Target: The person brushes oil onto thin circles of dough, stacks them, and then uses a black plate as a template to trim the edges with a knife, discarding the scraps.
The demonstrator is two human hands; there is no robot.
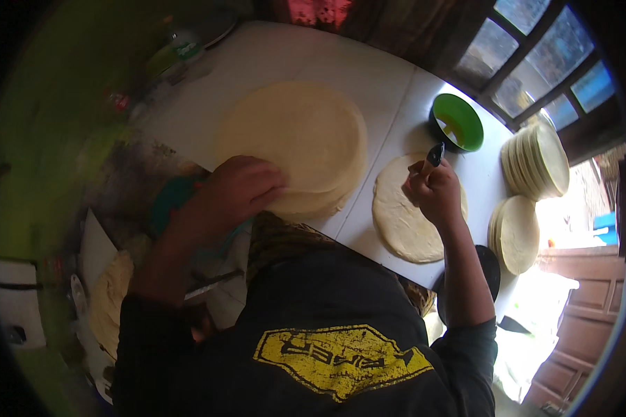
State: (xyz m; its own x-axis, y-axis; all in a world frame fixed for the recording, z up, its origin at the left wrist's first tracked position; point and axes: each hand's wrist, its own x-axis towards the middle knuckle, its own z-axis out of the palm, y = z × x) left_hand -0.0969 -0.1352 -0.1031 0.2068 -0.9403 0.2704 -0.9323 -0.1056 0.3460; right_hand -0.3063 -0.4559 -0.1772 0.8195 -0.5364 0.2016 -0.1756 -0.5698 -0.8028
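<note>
A thick stack of large round flat dough sheets (297, 135) lies on the white tabletop before me. My left hand (253, 180) is at the stack's near left edge, its fingers bent over the rim and slightly blurred. Whether they pinch the top sheet I cannot tell. In my right hand (435, 187) is a tool with a black-and-white handle (435, 155), its other end hidden by my fist. Beneath that hand, a single flattened round of dough (404, 219) rests on the table. A green bowl (464, 122) with some yellow liquid inside stands just beyond it.
Two piles of pale discs, a taller pile (534, 161) and a shorter pile (516, 234), stand along the right side. A dough mass (109, 302) sits at lower left. A bottle (185, 47) stands at the far left corner. Paned windows (532, 57) border the table's back right.
</note>
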